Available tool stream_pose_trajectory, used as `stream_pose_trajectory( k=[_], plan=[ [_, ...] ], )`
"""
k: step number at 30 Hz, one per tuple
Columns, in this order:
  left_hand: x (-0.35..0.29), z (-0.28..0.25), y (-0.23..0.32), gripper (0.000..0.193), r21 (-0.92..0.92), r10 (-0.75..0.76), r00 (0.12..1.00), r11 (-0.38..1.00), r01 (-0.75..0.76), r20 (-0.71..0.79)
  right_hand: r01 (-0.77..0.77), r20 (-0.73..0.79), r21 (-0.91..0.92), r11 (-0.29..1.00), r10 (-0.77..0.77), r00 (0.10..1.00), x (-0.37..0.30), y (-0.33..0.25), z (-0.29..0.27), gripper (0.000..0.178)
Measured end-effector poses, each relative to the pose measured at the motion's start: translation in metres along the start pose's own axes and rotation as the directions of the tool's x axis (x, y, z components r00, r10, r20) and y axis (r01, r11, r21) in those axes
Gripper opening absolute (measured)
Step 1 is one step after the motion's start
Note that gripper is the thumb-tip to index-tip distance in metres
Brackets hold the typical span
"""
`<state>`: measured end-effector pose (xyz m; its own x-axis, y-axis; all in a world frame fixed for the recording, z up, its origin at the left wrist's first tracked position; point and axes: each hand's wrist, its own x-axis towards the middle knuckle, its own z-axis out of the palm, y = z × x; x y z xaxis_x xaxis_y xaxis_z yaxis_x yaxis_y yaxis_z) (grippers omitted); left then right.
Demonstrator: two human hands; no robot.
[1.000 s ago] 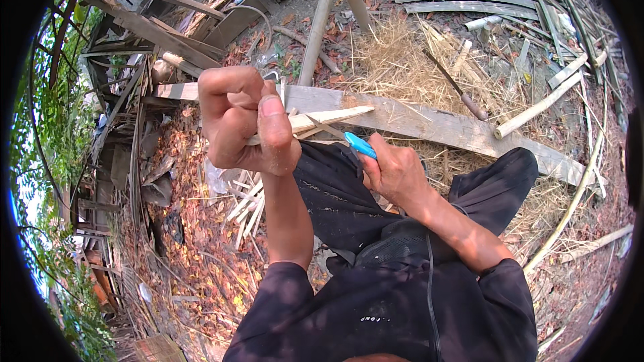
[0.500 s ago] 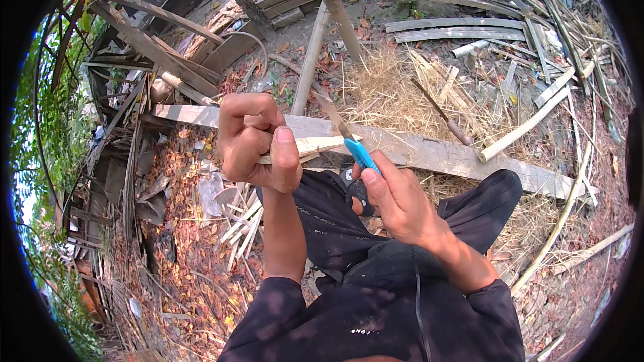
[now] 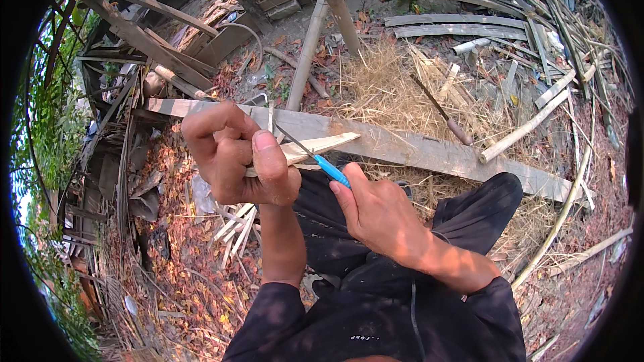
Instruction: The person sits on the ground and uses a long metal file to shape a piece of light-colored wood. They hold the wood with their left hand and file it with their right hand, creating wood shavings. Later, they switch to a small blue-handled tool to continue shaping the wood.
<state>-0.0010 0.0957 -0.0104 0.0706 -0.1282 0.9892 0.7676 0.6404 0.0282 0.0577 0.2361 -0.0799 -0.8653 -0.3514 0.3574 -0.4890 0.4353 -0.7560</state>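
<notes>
My left hand (image 3: 238,157) is closed around a pale split strip of wood or bamboo (image 3: 322,145), its pointed end sticking out to the right. In my right hand (image 3: 386,211) is a knife (image 3: 330,170) with a bright blue handle, thumb laid along it. The thin blade points up and left and crosses the strip close to my left fingers. Whether the edge is biting into the strip I cannot tell. Both hands hang above my dark trousers, on the near side of a long weathered plank (image 3: 402,149).
Several pale cut strips (image 3: 236,231) lie on the leafy ground at left. Beyond the plank are straw shavings (image 3: 376,87) and a long-bladed tool with a wooden handle (image 3: 459,131). A leaning pole (image 3: 315,43) rises behind. Bamboo lengths (image 3: 526,124) lie to the right.
My right hand has moved left and slightly down, bringing the knife blade across the strip beside my left hand. My left hand has shifted a little left.
</notes>
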Motion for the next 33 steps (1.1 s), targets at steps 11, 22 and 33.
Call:
stream_pose_trajectory(
  k=[11,22,33],
  plan=[
    [0.006,-0.031,-0.056,0.024,-0.153,-0.14,0.989,0.979,0.131,-0.05,-0.592,-0.214,-0.072,0.803,0.567,0.795,-0.083,0.18,0.012,0.034],
    [0.001,-0.03,-0.031,0.012,-0.155,-0.135,0.991,0.978,0.137,0.023,-0.096,0.165,0.348,0.933,0.04,0.986,0.016,-0.008,0.002,0.025],
    [0.006,-0.022,-0.042,0.021,-0.113,-0.14,0.988,0.985,0.132,-0.068,-0.403,0.007,-0.343,0.849,0.431,0.902,-0.036,0.184,0.092,0.026]
  ],
)
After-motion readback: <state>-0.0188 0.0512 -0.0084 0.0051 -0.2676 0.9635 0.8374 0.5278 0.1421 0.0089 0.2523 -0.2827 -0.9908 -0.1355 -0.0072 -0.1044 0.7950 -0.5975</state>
